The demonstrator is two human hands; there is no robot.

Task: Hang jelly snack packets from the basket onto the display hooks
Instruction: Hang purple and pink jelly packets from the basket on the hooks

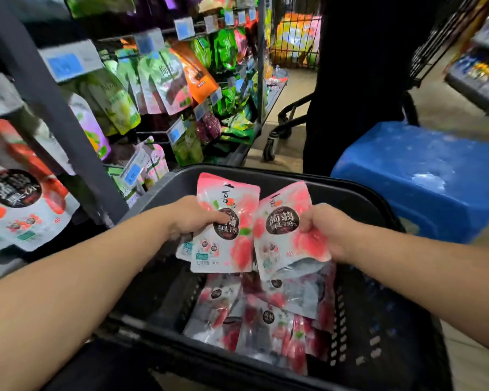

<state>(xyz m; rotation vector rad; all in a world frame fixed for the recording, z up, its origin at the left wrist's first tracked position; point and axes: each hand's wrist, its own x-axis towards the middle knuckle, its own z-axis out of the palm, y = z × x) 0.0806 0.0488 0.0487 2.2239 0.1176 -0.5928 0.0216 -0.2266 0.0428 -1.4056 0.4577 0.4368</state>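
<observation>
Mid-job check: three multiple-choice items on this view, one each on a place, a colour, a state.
1. Where does the blue stool stand relative to the basket? A) left of it B) right of it C) inside it
2. What colour is the basket? A) black B) white C) yellow
3. What is the right hand doing? A) hanging open B) gripping a jelly packet C) resting on the stool
Answers: 1 B, it stands past the basket's right rim; 2 A, its walls are black; 3 B, the fingers curl round the packet's edge.
</observation>
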